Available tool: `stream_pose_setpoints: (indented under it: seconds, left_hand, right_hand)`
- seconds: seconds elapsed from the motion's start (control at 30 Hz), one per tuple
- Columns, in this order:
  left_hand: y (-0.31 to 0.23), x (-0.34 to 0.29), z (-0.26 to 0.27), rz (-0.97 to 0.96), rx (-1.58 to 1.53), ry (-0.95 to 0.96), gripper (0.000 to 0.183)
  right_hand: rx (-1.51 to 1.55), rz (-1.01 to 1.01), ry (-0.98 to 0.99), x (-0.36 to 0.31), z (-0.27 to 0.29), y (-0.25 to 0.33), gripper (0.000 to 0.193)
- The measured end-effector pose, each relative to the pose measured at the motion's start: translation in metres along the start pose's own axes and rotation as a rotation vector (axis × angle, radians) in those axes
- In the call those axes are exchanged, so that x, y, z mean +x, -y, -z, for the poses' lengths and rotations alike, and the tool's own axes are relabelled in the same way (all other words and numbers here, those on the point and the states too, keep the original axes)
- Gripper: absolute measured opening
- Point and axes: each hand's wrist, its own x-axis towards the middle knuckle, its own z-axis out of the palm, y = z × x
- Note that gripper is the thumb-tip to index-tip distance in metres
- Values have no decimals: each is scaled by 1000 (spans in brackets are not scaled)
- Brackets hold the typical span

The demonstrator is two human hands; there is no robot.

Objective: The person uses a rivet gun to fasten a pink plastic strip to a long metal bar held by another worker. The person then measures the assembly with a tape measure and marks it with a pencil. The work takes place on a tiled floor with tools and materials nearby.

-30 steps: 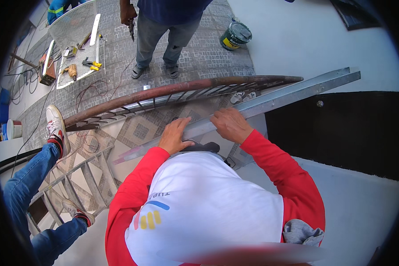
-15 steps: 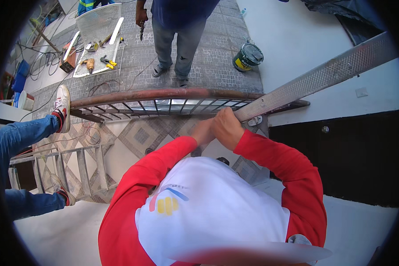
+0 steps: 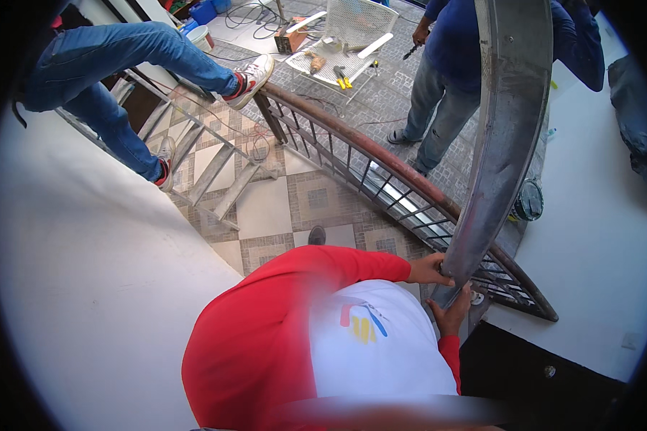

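Both my hands hold the lower end of a long grey metal profile (image 3: 507,108) that rises steeply to the top edge of the picture. My left hand (image 3: 428,270) grips it from the side, with the red sleeve behind it. My right hand (image 3: 451,317) holds it just below, close to my white shirt. The profile's foot is beside the curved rust-brown railing (image 3: 381,154), which runs from upper left to lower right in front of me.
A person in jeans and sneakers (image 3: 251,72) stands on a metal ladder (image 3: 216,172) at the upper left. Another person in blue (image 3: 446,93) stands beyond the railing. A paint bucket (image 3: 528,200) sits by the profile. Tools lie on a white mesh panel (image 3: 341,36).
The metal profile has swung from lying along the railing to nearly upright. My hands have come together at its lower end, and my view has turned.
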Motion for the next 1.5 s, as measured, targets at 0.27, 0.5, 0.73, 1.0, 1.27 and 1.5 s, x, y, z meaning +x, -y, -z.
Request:
stream_pose_setpoints:
  seconds: [0.27, 0.5, 0.73, 1.0, 1.27, 1.5]
  left_hand:
    - [-25, -6, -12, -56, -31, 111, 99]
    - [-69, -52, 38, -260, 42, -282, 99]
    - [-34, -105, 80, 140, -204, -763, 48]
    - [2, -156, 146, 128, -413, -1023, 40]
    - [-7, -185, 204, -61, -594, -1198, 30]
    - [-10, -206, 290, -154, -653, -1253, 31]
  right_hand:
    - [226, -220, -31, -34, -18, -48, 104]
    - [-33, -320, 510, -83, -12, -171, 98]
    - [-203, 11, 516, -42, -35, -186, 86]
    - [-321, 442, 307, 49, -25, -117, 89]
    - [-210, 492, 333, 143, -5, 2, 86]
    - [-99, 683, 337, 226, -76, 47, 94]
